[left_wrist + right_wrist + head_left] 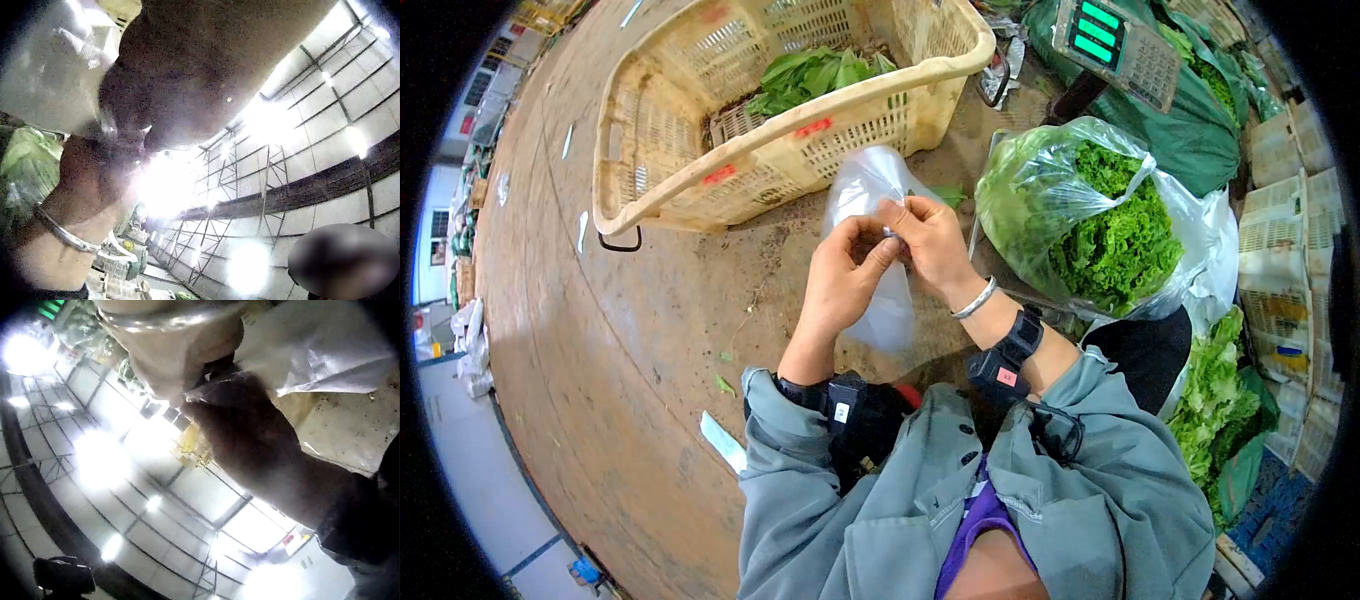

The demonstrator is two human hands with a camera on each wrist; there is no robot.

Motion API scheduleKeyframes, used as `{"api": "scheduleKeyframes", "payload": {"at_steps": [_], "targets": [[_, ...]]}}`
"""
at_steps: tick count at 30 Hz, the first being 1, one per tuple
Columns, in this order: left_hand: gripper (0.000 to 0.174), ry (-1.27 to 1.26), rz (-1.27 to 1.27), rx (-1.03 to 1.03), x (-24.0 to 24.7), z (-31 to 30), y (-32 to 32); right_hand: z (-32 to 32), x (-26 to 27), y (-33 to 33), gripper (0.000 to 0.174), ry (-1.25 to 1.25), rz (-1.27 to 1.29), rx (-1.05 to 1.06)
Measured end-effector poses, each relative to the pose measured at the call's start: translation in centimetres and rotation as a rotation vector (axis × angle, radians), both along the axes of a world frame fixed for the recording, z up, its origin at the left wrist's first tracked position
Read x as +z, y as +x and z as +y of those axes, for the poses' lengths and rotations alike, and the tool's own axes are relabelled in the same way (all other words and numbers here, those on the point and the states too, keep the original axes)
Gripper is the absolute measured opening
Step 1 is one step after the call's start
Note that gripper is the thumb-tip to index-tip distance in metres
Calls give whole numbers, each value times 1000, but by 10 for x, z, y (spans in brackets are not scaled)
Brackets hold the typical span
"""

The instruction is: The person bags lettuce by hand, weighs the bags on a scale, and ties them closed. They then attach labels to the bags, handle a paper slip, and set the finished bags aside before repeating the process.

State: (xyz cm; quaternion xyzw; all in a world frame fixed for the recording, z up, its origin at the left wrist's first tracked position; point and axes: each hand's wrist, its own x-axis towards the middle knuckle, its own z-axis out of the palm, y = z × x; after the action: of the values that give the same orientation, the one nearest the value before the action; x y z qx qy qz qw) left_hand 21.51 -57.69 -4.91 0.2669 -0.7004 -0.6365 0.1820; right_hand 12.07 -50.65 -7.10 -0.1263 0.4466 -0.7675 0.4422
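Note:
A thin clear plastic bag [882, 315] hangs between both hands, its body spreading above and below the fingers in the head view. With thumb and fingers, my left hand [840, 275] pinches the bag's edge. My right hand [940, 245], wearing a silver bangle [975, 298], pinches the same edge, its fingertips right by the left ones. In the left wrist view the bag [53, 69] hangs behind the left hand [187, 75]. The right wrist view shows the bag [319, 347] beyond the two hands, which meet at the fingertips.
A beige plastic crate [785, 165] holding leafy greens [815, 78] stands ahead. At right, a clear bag of lettuce [1115, 225] sits beside a scale with a lit display [1097, 32]. Green sacks [1200, 150] and loose lettuce [1215, 400] lie further right. Paper scraps [722, 442] dot the floor.

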Motion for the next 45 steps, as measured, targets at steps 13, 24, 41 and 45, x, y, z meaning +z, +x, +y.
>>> {"api": "scheduleKeyframes", "payload": {"at_steps": [13,24,41,45], "targets": [[16,-764,-406,-152,8,3,5,7,-12,-14,15,23,-348,235],[24,-911,-559,-349,13,7,10,4,-10,-26,25,221,494,-89],[14,143,-81,-84,-18,-17,-8,0,-18,-17,20,-6,9,77],[18,240,-26,-66,-8,-13,-11,2,-23,-14,22,58,-7,115]]}}
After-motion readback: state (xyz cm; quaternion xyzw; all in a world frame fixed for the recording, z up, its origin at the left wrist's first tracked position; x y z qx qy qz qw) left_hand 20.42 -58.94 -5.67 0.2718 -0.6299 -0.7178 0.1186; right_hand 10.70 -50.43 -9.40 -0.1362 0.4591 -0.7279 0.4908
